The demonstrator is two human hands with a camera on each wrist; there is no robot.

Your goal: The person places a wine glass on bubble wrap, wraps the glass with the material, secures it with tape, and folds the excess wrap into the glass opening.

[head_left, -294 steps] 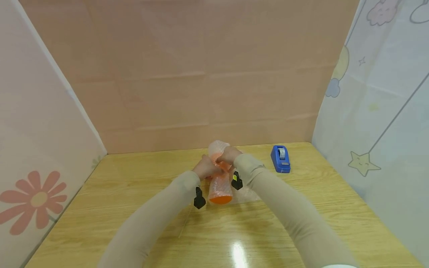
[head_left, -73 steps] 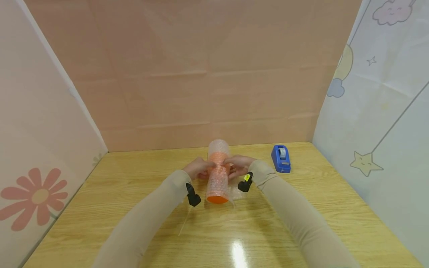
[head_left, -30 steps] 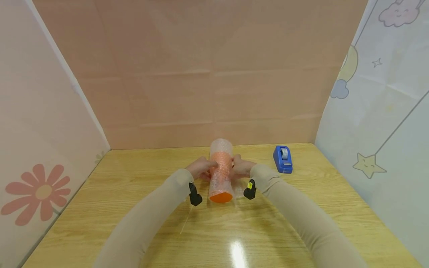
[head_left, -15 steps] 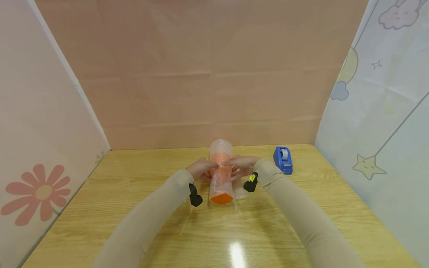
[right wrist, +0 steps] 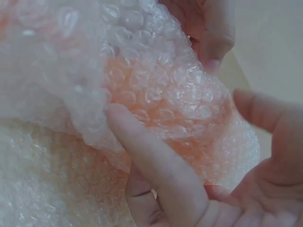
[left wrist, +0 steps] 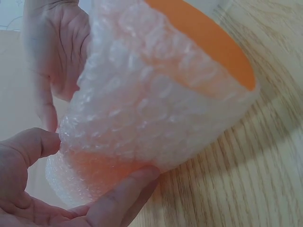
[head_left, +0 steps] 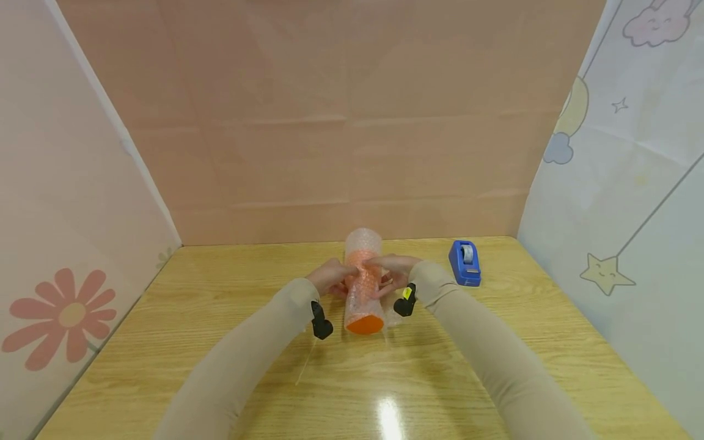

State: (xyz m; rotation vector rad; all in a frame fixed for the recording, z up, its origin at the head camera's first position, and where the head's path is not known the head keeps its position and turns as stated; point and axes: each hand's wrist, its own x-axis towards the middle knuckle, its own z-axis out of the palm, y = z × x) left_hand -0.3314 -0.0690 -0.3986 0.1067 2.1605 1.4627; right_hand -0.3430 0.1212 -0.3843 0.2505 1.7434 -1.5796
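An orange, waisted object in bubble wrap lies on the table, its long side pointing away from me. Its flat orange end shows uncovered at the near side. My left hand grips the narrow middle from the left, thumb over the top and fingers along the side. From the right, my right hand holds the same part; its thumb lies on top. In the right wrist view one straight finger touches an edge of the wrap. A loose flap of bubble wrap spreads on the table at the right.
A blue tape dispenser with a roll of tape stands to the right, near the back of the table. A thin pale strip lies left of the wrapped object. Covered walls stand at the back and both sides.
Ten seconds ago both hands were bunched over the wrap's middle; now they hold it from either side. Within the last second my right thumb has come onto the top. The dispenser stays put.
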